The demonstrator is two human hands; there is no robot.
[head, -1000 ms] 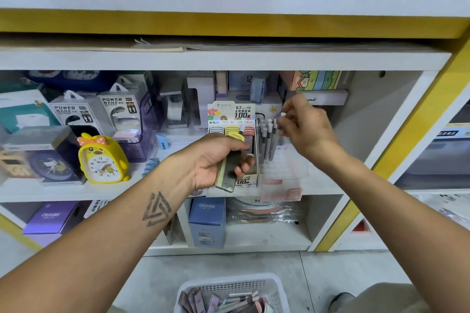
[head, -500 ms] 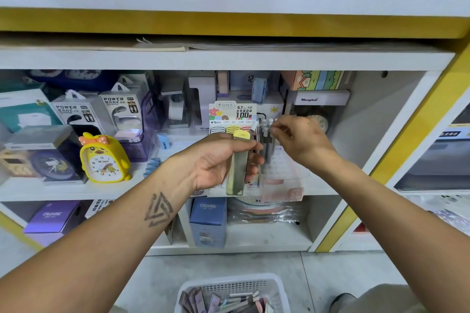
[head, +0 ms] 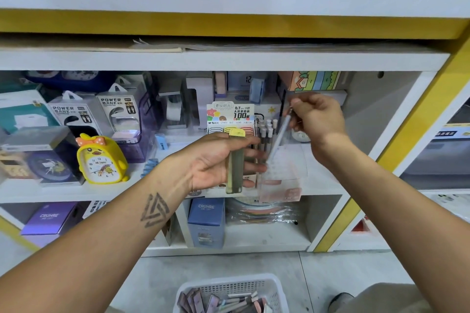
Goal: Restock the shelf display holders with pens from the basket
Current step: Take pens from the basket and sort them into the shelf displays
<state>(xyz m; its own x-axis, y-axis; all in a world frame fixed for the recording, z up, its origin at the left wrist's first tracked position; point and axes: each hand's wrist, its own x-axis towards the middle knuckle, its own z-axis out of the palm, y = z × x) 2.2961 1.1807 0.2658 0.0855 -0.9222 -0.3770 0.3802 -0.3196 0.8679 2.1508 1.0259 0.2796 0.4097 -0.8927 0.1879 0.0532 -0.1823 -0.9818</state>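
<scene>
Change: right hand (head: 318, 119) has risen from the holder (head: 282, 173), now pinching a pen (head: 279, 138) tilted above it.
Left hand (head: 216, 160): still grips a yellow-capped case (head: 235, 160), upright, before the shelf (head: 76, 188).
Pens (head: 265, 134): upright in the holder.
Basket (head: 234, 292): on the floor, holding more stock.

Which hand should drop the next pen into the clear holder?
Right hand: it already pinches a pen angled over the clear holder. The left hand holds a flat pack.
</scene>
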